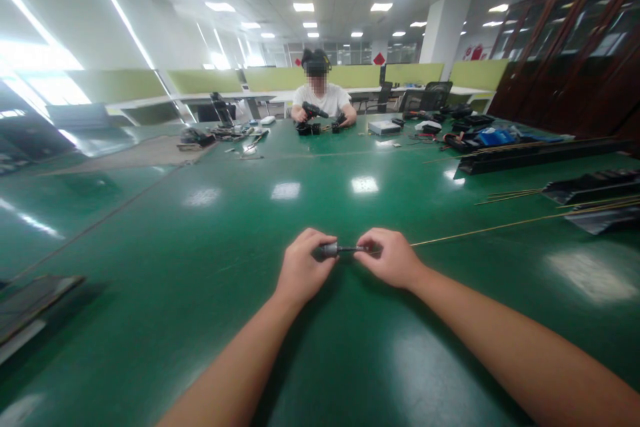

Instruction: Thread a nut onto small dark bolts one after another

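Near the middle of the green table (pixel 240 293), my left hand (pixel 306 265) pinches a small grey and black cylindrical part (pixel 330 250) between thumb and fingers. A thin dark shaft (pixel 349 249) runs from that part to the right. My right hand (pixel 387 257) has its thumb and fingers closed round the shaft's right end, which the fingertips partly hide. A long thin brass-coloured rod (pixel 480 233) reaches from beside my right hand to the right; whether it touches the fingers I cannot tell.
Across the table a person (pixel 327 97) holds a dark power drill (pixel 314 110). Black channels (pixel 525 155) and more thin rods lie at right. Tools and cables (pixel 225 133) sit back left, a grey box (pixel 384 127) back centre. A dark panel (pixel 37 303) is at left.
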`<action>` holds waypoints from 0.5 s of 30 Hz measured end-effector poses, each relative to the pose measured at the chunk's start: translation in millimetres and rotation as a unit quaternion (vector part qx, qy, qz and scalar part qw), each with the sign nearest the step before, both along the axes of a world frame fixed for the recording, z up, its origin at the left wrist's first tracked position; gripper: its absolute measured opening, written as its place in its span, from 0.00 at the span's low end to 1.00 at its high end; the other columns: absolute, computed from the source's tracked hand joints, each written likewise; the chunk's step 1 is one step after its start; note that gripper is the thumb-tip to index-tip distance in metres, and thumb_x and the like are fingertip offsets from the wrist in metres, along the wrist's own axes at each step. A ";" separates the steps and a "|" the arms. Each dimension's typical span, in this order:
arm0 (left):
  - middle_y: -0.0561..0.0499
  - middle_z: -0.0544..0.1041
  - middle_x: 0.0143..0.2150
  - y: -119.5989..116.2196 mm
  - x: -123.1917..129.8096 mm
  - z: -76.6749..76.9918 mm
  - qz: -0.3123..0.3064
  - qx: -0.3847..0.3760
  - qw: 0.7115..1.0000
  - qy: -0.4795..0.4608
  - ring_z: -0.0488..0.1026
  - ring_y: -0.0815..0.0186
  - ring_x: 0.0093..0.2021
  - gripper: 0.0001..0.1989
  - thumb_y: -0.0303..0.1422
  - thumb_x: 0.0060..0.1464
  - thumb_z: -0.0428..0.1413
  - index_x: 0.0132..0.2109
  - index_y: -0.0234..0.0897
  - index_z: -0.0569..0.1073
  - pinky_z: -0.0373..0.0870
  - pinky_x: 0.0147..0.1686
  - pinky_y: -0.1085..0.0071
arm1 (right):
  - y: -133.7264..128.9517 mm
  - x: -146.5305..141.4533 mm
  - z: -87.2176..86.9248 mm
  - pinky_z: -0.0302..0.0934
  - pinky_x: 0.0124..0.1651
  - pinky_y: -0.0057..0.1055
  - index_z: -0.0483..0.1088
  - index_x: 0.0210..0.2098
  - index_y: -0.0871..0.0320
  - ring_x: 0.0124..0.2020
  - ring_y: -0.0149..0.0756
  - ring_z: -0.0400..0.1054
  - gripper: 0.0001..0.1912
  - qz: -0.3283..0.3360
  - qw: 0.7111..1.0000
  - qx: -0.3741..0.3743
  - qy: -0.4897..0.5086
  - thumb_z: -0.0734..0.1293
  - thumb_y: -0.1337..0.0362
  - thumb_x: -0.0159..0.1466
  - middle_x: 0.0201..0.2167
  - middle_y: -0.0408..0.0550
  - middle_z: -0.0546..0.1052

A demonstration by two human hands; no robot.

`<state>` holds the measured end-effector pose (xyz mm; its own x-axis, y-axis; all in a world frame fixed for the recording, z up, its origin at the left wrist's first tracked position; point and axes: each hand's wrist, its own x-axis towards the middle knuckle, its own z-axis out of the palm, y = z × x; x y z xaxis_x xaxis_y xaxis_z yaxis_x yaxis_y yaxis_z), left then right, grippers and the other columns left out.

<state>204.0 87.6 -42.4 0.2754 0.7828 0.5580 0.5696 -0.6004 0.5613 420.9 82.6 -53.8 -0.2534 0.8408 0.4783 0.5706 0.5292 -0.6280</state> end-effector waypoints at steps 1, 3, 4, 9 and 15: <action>0.50 0.76 0.38 0.4 -0.2 -0.3 0.001 0.001 1.000 0.001 0.73 0.65 0.40 0.10 0.25 0.50 0.61 0.41 0.39 0.77 0.70 0.41 0.68 | -0.1 0.1 0.1 0.63 0.37 0.29 0.75 0.33 0.57 0.31 0.34 0.70 0.03 -0.001 1.000 0.001 -0.001 0.71 0.66 0.57 0.30 0.44 0.78; 0.49 0.76 0.39 1.1 -0.5 -0.9 0.004 0.001 1.000 0.002 0.73 0.64 0.40 0.10 0.25 0.49 0.61 0.41 0.39 0.77 0.70 0.42 0.67 | -0.3 0.3 0.3 0.63 0.37 0.29 0.75 0.33 0.57 0.31 0.34 0.71 0.03 -0.002 1.000 0.002 -0.001 0.71 0.66 0.58 0.30 0.44 0.78; 0.49 0.76 0.39 1.3 -0.7 -1.1 0.005 0.000 1.000 0.003 0.73 0.64 0.40 0.10 0.25 0.49 0.61 0.41 0.39 0.77 0.71 0.42 0.67 | -0.4 0.4 0.5 0.63 0.37 0.29 0.75 0.33 0.57 0.31 0.34 0.71 0.03 -0.003 1.000 0.002 -0.001 0.71 0.66 0.58 0.30 0.44 0.78; 0.49 0.76 0.39 1.0 -1.5 -0.6 0.005 0.001 1.000 0.003 0.73 0.64 0.40 0.10 0.25 0.49 0.61 0.41 0.39 0.77 0.71 0.41 0.67 | -0.7 0.5 1.6 0.63 0.38 0.30 0.75 0.33 0.57 0.31 0.34 0.71 0.03 -0.005 1.000 0.003 -0.004 0.71 0.66 0.58 0.31 0.45 0.78; 0.50 0.76 0.38 0.9 -1.7 1.2 0.012 0.006 1.000 0.007 0.73 0.64 0.40 0.10 0.25 0.49 0.61 0.40 0.39 0.77 0.71 0.41 0.68 | 0.0 0.7 1.5 0.63 0.38 0.30 0.75 0.33 0.57 0.31 0.35 0.71 0.03 -0.004 1.000 0.004 -0.004 0.71 0.66 0.58 0.30 0.45 0.78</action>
<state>202.3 88.5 -41.3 0.2648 0.7826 0.5634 0.5920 -0.5932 0.5457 421.7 82.6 -52.3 -0.2509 0.8389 0.4831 0.5792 0.5300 -0.6194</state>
